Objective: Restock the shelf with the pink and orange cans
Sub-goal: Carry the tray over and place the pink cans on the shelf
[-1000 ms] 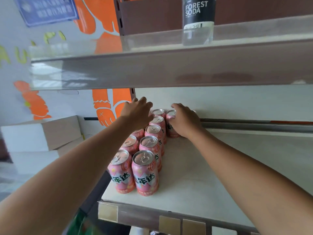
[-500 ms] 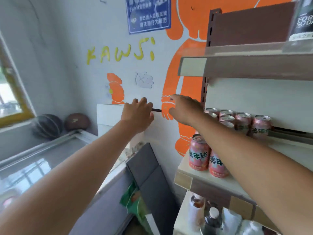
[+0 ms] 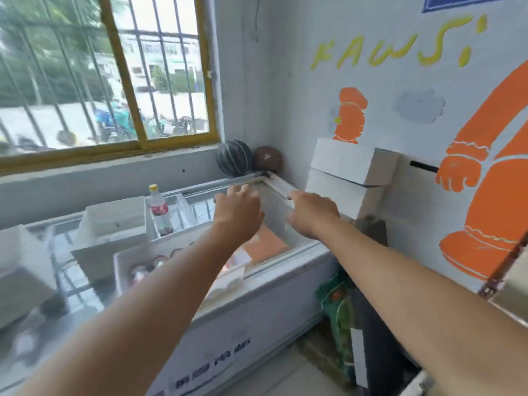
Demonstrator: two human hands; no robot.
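Cans (image 3: 137, 275) sit in a white box (image 3: 120, 275) on the freezer (image 3: 243, 318), at the lower left of the frame, too blurry to count. Left hand (image 3: 238, 208) and right hand (image 3: 313, 211) are out over the freezer in the middle, holding nothing, fingers loose and a bit spread. A bottle (image 3: 159, 210) stands behind the box.

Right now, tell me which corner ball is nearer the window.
The dark striped ball, on the left under the sill; the plain brown ball sits to its right, by the painted wall.
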